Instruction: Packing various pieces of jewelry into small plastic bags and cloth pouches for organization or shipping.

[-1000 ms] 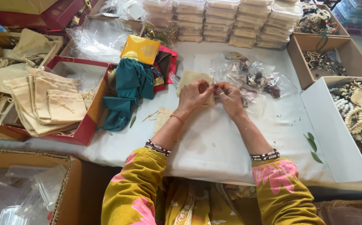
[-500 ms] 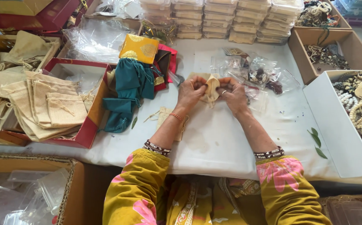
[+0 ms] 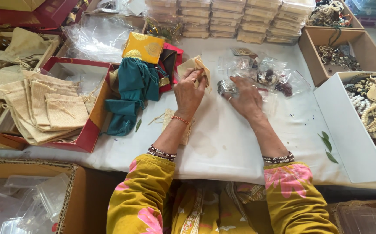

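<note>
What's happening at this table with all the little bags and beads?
A person in yellow sleeves sits at a white-covered table. The left hand holds up a small beige cloth pouch, and the right hand rests on a clear plastic packet of dark beads. More beige pouches lie stacked in a red box at the left, teal pouches beside them, and a white box of bead strings stands at the right.
</note>
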